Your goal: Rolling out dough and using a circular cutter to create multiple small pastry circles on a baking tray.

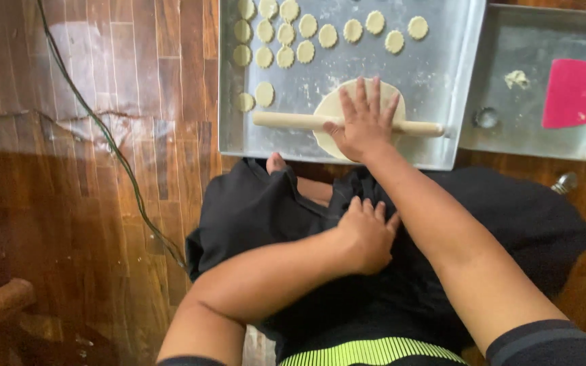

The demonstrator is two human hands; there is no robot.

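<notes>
About 19 small discs [285,32] are already laid at 11 o'clock on the tray [435,74]. 1 dough round [337,108] at 6 o'clock is unfinished, pressed under the pin [286,120] by the flat, open right hand [362,125]. The left hand [367,236], holding nothing, rests on the lap.

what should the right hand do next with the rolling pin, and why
Probably push the rolling pin forward across the dough disc: the right hand lies flat on it at mid-disc, and the disc's far half still lies ahead of it.

Dim, soft picture; pale glare on floor [89,41].
</notes>
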